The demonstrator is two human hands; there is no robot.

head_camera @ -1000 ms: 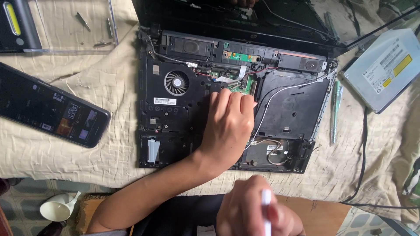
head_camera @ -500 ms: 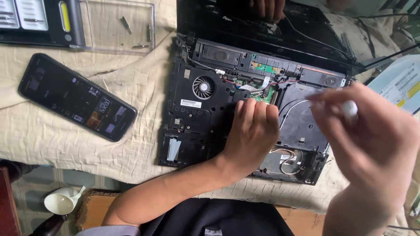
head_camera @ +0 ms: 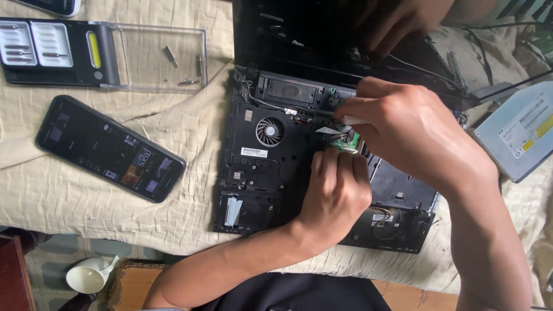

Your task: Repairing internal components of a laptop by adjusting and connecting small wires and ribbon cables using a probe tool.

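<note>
From the head camera, an open black laptop (head_camera: 259,173) lies on a cloth-covered table (head_camera: 86,201), its insides showing, with a round fan (head_camera: 270,131) near the middle. The left hand (head_camera: 337,196) lies flat on the laptop, fingers together, pressing down just below a small green board (head_camera: 348,141); its grip holds nothing. The right hand (head_camera: 415,129) is above it, its grip pinched tight on a thin white-handled tool (head_camera: 351,120); the tip points left toward the wires beside the fan. Another person's hand (head_camera: 397,23) touches the dark lid at the top. A phone (head_camera: 109,148) lies to the left, a bit case (head_camera: 55,52) above it, and a grey disc drive (head_camera: 518,135) on the right.
</note>
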